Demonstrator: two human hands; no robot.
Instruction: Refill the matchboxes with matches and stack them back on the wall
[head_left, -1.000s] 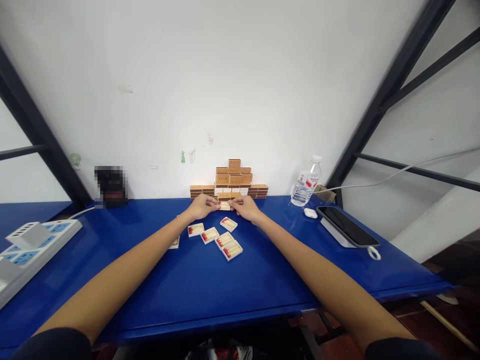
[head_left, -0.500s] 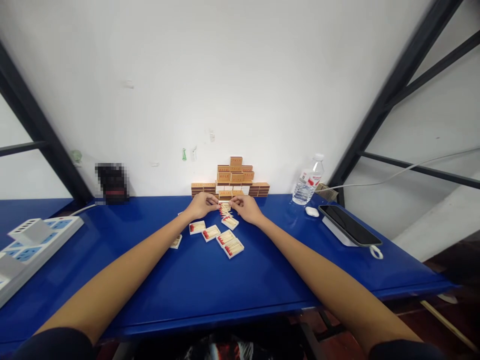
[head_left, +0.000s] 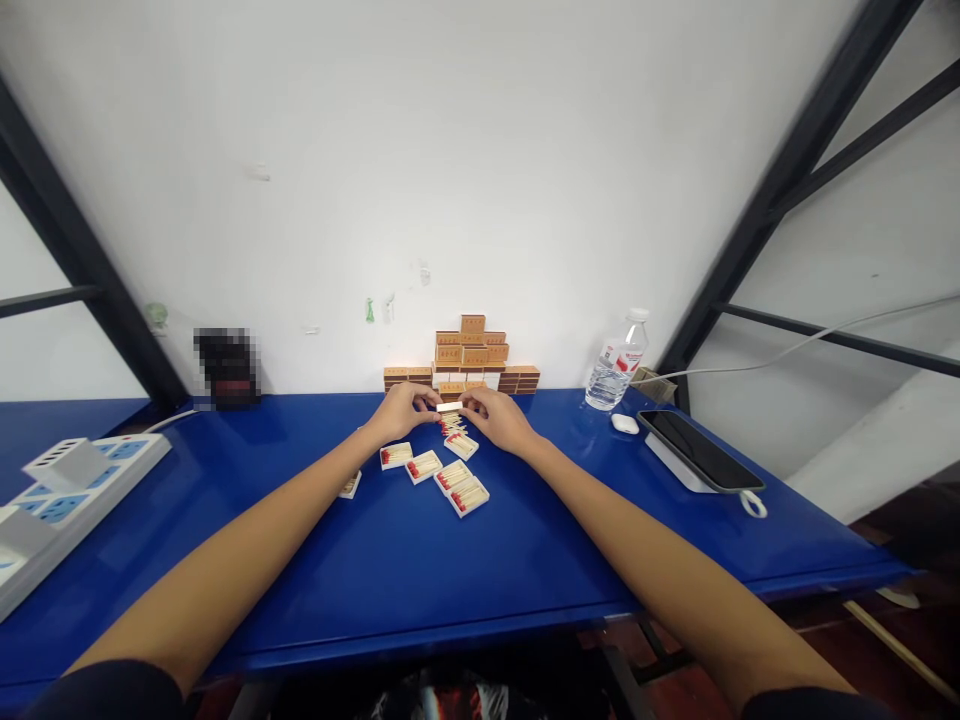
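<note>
Between my two hands is a small white matchbox tray, seen edge-on. My left hand pinches its left end, and my right hand grips the right end. Just below the tray lies a loose heap of red-tipped matches. Several white trays filled with matches lie nearer to me, among them a tilted tray and a front tray. Behind my hands rises a stepped stack of orange matchboxes against the wall. My left forearm partly covers another tray.
At the right stand a water bottle, a white earphone case and a phone on a stand. A power strip with plugs lies on the left of the blue table. A blurred dark object stands by the wall.
The tray between my hands has been tipped up and now shows as a pale bar above the loose matches. My hands have barely moved; the other trays lie as before.
</note>
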